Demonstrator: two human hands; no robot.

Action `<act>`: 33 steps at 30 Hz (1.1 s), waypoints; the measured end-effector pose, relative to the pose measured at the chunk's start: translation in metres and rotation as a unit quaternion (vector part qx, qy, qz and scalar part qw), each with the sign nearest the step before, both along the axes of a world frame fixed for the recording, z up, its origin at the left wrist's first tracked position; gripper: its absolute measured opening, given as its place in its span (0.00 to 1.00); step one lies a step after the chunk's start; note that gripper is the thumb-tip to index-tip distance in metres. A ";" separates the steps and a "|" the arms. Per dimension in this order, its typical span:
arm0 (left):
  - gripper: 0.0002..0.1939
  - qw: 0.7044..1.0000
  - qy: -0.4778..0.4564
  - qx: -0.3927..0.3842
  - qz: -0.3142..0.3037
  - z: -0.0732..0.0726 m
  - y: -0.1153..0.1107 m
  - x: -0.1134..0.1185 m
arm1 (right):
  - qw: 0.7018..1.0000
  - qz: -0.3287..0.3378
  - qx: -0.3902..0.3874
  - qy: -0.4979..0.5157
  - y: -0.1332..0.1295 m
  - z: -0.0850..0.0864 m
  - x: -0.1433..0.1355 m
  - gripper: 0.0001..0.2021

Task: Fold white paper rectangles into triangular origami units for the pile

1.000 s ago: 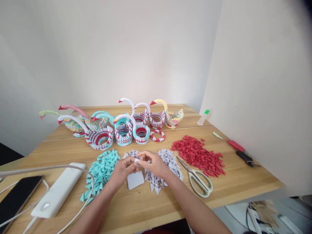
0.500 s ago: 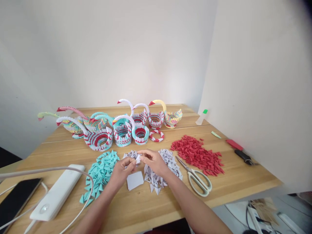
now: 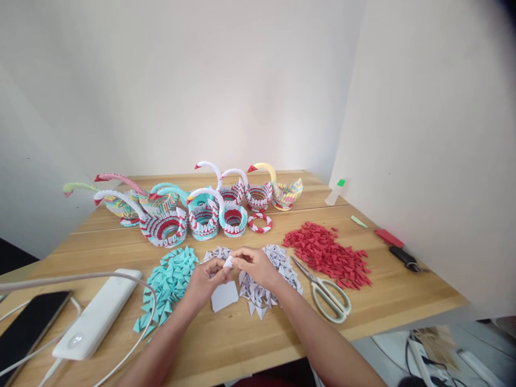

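Observation:
A small white folded paper piece (image 3: 228,262) is pinched between my two hands above the table. My left hand (image 3: 206,277) grips its left side with thumb and forefinger. Fingers of my right hand (image 3: 253,264) close on its right side. Just below the hands lies a stack of white paper slips (image 3: 224,296). Loose grey-white folded paper triangles (image 3: 274,269) are heaped beneath and beside my right hand, and a smaller heap (image 3: 217,252) shows behind the fingers. Turquoise paper triangles (image 3: 171,282) are piled left of my left hand.
Several paper swans (image 3: 163,228) and a red-and-white paper ring (image 3: 260,223) stand behind. To the right are red paper triangles (image 3: 326,252), scissors (image 3: 328,295), a green-capped bottle (image 3: 335,193) and a black-handled tool (image 3: 403,259). A power bank (image 3: 97,317), cables and a phone (image 3: 32,325) lie left.
My left fingers have shifted up and closer to the right hand around the white paper piece. The whole view has moved slightly; the objects on the table stay where they were.

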State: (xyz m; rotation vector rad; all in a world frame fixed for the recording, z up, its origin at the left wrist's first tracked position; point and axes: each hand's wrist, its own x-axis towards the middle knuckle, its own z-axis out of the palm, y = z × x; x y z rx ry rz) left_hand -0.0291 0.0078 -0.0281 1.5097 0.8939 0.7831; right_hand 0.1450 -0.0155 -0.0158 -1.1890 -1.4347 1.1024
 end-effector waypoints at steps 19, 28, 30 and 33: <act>0.14 1.000 0.014 0.020 -0.018 0.001 0.000 -0.003 | 0.989 0.021 0.086 -0.122 -0.003 0.010 0.004 0.05; 0.15 1.000 0.003 0.024 -0.016 0.007 -0.001 -0.002 | 0.978 0.030 0.131 -0.160 -0.005 0.013 0.004 0.05; 0.15 1.000 0.011 0.022 -0.011 0.007 0.000 -0.004 | 0.979 0.036 0.130 -0.154 -0.005 0.014 0.004 0.05; 0.15 1.000 0.006 -0.006 -0.022 0.008 0.000 -0.006 | 0.982 0.041 0.122 -0.138 -0.005 0.016 0.005 0.05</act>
